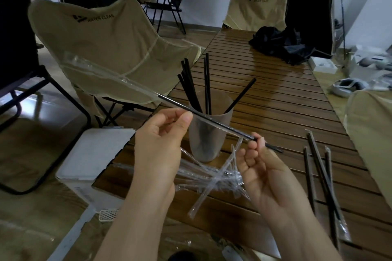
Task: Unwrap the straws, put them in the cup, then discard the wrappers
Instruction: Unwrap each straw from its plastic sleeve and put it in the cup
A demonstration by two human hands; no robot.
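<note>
So this is mid-unwrap, I'd say. Nearest the camera, a pile of empty clear wrappers (pixel 212 178) is lying on the wooden counter (pixel 275 95) between the two wrists, so those are still waiting to be binned. Just above that, the right hand (pixel 261 167) is pinching the bare black end of a straw (pixel 222 125) between thumb and fingertips, while the left hand (pixel 163 137) is pinching further up the same straw, thumb against forefinger. The clear wrapper (pixel 110 74) is hanging off the far end, sliding away to the upper left, so the straw looks about half out.

Off to the right, a few wrapped straws (pixel 318 167) are lying on the slats, not yet opened. Just behind the hands, the translucent cup (pixel 209 135) is standing upright with several black straws in it.

Next move, I'm guessing: pull the sleeve fully off, then drop the straw in the cup.
</note>
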